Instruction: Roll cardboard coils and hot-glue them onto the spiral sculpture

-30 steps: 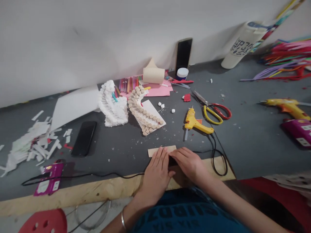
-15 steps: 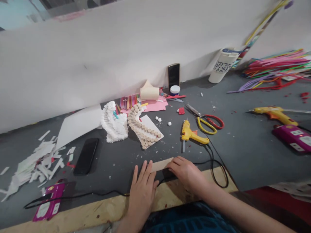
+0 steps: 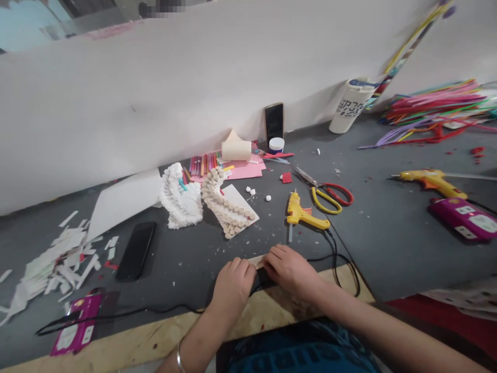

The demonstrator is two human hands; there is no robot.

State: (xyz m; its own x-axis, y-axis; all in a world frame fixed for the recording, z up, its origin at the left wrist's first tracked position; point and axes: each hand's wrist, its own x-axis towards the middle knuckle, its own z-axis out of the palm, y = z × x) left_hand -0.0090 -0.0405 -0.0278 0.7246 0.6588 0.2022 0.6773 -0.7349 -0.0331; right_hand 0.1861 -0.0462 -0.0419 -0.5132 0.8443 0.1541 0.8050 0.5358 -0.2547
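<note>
Between my hands a narrow beige paper strip [image 3: 257, 261] lies near the table's front edge, with only its middle showing. My left hand [image 3: 234, 282] is closed over the strip's left end, fingers curled and pressed down. At the other end my right hand [image 3: 286, 267] is closed too, its fingertips on the strip. Beyond them stand out a swan-shaped piece covered in beige paper rolls [image 3: 229, 207] on white card and another swan shape covered in white bits [image 3: 182, 202]. A yellow glue gun [image 3: 305, 213] rests just past my right hand.
Scissors [image 3: 326, 191] lie behind the glue gun, and a black cable [image 3: 155, 309] runs along the front. To the left are a phone [image 3: 135, 251], paper scraps [image 3: 58, 264] and a purple power strip [image 3: 77, 324]. At right are a second glue gun [image 3: 430, 178] and pipe cleaners [image 3: 430, 109].
My left hand's fingers, stretched flat before, have curled in over the strip. Less of the strip shows between my hands. The view has shifted slightly.
</note>
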